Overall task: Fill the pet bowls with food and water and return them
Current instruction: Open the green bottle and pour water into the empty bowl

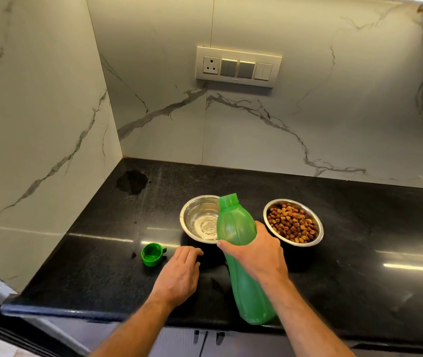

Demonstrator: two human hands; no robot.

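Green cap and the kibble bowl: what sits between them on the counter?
In the head view, the left hand, the steel water bowl and the green bottle gripped by the right hand lie between the cap and kibble bowl.

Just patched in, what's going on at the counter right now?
A person is at a black countertop filling pet bowls. The right hand grips an uncapped green bottle, tilted with its mouth over the left steel bowl, which holds a little water. The left hand rests flat on the counter near the bottle's green cap, which lies upturned. The right steel bowl is already full of kibble. No stream of water is visible at this instant.
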